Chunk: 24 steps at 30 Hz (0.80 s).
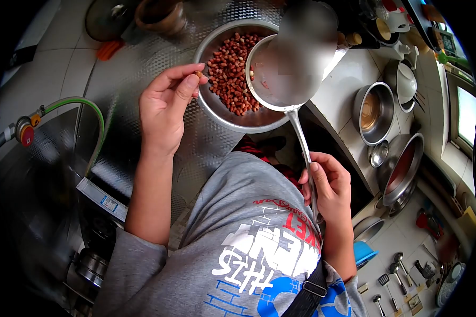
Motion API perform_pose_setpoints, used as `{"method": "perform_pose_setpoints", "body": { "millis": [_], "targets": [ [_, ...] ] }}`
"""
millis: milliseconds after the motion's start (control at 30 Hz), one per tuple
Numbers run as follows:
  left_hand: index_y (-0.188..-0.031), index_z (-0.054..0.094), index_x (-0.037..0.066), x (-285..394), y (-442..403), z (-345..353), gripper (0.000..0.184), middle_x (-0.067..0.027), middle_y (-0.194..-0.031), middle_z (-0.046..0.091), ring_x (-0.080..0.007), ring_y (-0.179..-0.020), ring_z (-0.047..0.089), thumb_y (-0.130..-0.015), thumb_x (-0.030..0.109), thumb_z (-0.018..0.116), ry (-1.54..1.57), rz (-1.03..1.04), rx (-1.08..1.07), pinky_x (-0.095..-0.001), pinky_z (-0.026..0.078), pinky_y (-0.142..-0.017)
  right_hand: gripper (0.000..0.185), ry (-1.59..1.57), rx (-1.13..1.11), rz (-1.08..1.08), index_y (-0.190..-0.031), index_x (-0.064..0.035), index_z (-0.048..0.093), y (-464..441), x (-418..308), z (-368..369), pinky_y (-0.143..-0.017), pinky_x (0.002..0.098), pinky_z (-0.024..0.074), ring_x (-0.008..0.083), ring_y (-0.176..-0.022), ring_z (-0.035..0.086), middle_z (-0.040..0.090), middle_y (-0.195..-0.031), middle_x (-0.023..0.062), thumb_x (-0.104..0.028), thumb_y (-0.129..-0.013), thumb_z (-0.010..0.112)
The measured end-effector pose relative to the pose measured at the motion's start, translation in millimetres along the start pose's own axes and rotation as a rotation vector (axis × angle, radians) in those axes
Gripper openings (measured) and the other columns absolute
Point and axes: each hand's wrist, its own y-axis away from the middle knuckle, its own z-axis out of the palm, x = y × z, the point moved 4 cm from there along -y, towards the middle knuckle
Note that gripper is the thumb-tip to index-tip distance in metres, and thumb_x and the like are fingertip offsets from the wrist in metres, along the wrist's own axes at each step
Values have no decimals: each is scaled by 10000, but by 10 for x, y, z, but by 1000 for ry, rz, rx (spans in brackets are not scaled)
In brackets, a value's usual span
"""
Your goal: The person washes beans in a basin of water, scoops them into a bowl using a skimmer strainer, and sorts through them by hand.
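Observation:
A wide steel bowl (237, 127) of red-skinned peanuts (231, 76) stands on the patterned metal surface. My left hand (170, 103) is raised at the bowl's left rim, thumb and fingertips closed on a small brownish peanut (198, 74). My right hand (329, 182) grips the long metal handle of a round strainer (267, 87), which is held over the right side of the bowl. Inside the strainer are a few reddish bits and what looks like a pale peanut near its left rim. A blurred patch hides the strainer's upper right part.
Steel pots (373, 113) and a large basin (402, 169) line the counter at right. Ladles and a spatula (388, 290) hang at lower right. On the left, a green hose (98, 119) runs to a gas valve. A clay pot (161, 18) and dark lid (108, 18) sit at the back.

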Motion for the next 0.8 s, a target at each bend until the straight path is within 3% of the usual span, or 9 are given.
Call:
{"method": "perform_pose_setpoints", "body": {
  "millis": [67,100,200,267,300,400,433,633,800],
  "targets": [
    [-1159,717,-19,-11,6,21,187,-71,-1071,723,-95,-911,644,-988,45,678,1,6,26,-233,502,-832,233,27,-2,53,-1224,74,601,22,-4,15,-455,219,463,75,-524,549,661,-789,65,-86,-1074,520],
    [-1143,721,-13,1,-1,36,179,-69,-1078,718,-101,-917,648,-975,36,687,-115,88,15,-238,504,-828,217,63,13,38,-1200,74,607,26,-15,39,-427,208,410,70,-512,537,650,-769,56,-84,-1074,528],
    [-1103,731,5,41,-14,117,171,-67,-1087,703,-122,-933,660,-934,14,711,-444,268,-32,-250,510,-815,218,162,46,26,-1198,77,606,43,-21,67,-441,209,412,68,-515,532,644,-754,49,-86,-1069,540],
    [-1084,735,17,129,4,215,179,-71,-1081,695,-139,-945,669,-905,5,725,-636,297,-79,-254,512,-805,202,323,89,-3,-1196,63,631,58,-77,86,-496,223,465,68,-552,575,667,-778,60,-29,-1036,549],
    [-1044,730,23,148,-10,276,178,-91,-1091,699,-209,-936,684,-867,5,739,-703,373,-102,-303,536,-798,196,376,96,-40,-1188,62,634,62,-95,97,-510,226,477,70,-563,588,672,-782,65,-17,-1025,559],
    [-1016,713,4,98,-24,401,179,-116,-1137,709,-258,-965,680,-843,-25,743,-896,597,-219,-365,543,-834,195,487,105,-129,-1174,58,638,73,-106,99,-554,242,511,90,-601,626,683,-791,86,18,-989,592],
    [-992,704,-1,84,-27,448,178,-136,-1165,706,-313,-949,675,-820,-31,740,-922,615,-245,-401,547,-835,200,515,107,-155,-1171,57,639,74,-102,98,-570,249,523,99,-616,638,686,-794,93,29,-976,603],
    [-982,704,2,-29,-4,528,164,-136,-1180,695,-328,-978,663,-823,-14,739,-993,591,-281,-415,547,-855,205,711,153,-470,-1173,58,636,94,-134,101,-613,243,532,112,-670,654,671,-811,82,60,-977,577],
    [-974,706,7,-54,13,634,174,-140,-1205,668,-354,-1016,655,-806,-4,750,-1007,645,-283,-439,539,-887,246,789,134,-535,-1155,47,646,113,-229,131,-621,284,537,190,-704,675,668,-871,130,104,-917,617]
  ]
}}
